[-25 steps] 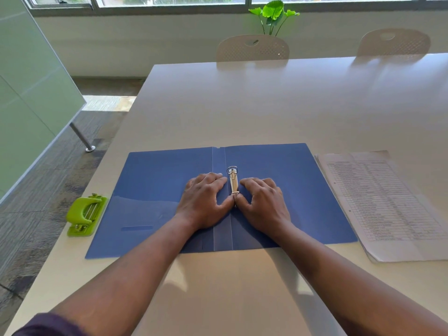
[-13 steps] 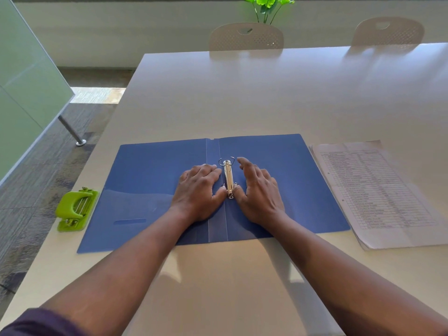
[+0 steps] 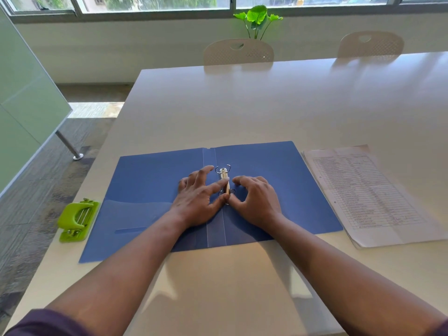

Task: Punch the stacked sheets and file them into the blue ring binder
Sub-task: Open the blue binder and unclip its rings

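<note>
The blue ring binder (image 3: 155, 180) lies open and flat on the white table (image 3: 242, 112). Its metal ring mechanism (image 3: 223, 171) runs along the spine, and the far ring stands open. My left hand (image 3: 196, 197) rests on the left cover, fingers fairly straight, index finger and thumb touching the mechanism. My right hand (image 3: 257, 202) sits on the right cover with curled fingers, pinching the near end of the mechanism with its thumb. The near ring is mostly hidden between my hands. The stacked printed sheets (image 3: 363, 190) lie to the right of the binder, with punched holes along their left edge.
A green hole punch (image 3: 77, 220) sits at the table's left edge beside the binder. Two pale chairs (image 3: 238, 53) (image 3: 371, 44) stand at the far side, with a green plant (image 3: 257, 18) behind them. A frosted glass partition (image 3: 24, 105) stands on the left.
The rings have gone from closed to open. My left fingers have straightened and reached toward the far ring, and my right fingers have curled back. The view has tilted up a little.
</note>
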{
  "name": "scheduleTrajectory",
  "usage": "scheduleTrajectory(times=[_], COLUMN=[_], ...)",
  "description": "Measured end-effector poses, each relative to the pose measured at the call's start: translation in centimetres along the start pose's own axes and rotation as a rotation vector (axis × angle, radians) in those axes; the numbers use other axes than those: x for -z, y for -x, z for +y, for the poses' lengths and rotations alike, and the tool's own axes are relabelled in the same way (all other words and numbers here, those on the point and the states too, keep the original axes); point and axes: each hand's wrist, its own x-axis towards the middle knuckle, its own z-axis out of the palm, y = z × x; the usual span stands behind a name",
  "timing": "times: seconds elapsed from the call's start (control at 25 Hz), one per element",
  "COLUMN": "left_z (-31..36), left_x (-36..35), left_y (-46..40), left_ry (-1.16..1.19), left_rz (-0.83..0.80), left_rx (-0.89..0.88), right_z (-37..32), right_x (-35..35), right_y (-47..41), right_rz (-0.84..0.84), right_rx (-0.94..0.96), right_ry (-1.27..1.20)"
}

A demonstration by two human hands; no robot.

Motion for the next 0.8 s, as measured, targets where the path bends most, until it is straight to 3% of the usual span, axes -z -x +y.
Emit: scheduleTrajectory(times=[0.16,0.36,0.4,0.48,0.56,0.64,0.72,0.8], left_z=[0.1,0.6,0.9,2.0,3.9,6.6,10.2,14.5], left_x=[0.5,3.0,3.3,3.9,4.4,4.7,4.7,3.8], left_y=[-0.4,-1.4,-1.4,-1.4,-1.8,-2.9,-4.5,-6.0], left_ry=[-0.013,-0.088,-0.09,-0.08,-0.058,-0.007,0.07,0.099], left_rz=[-0.041,-0.192,-0.195,-0.094,0.162,0.363,0.34,0.18], left_rx=[0.007,-0.031,-0.033,-0.023,-0.027,-0.09,-0.234,-0.378], right_z=[-0.4,0.4,0.5,1.0,2.1,3.9,6.5,9.3], right_x=[0.6,2.1,2.6,3.4,4.5,6.4,8.7,10.6], right_y=[-0.2,0.4,0.9,1.7,2.3,2.3,2.5,3.1], right_rz=[-0.072,-0.264,-0.238,-0.015,0.216,0.296,0.286,0.254], right_rx=[0.088,-0.019,-0.014,0.067,0.091,-0.022,-0.202,-0.296], right_ry=[0.096,-0.08,-0.13,-0.123,-0.037,0.027,0.1,0.214])
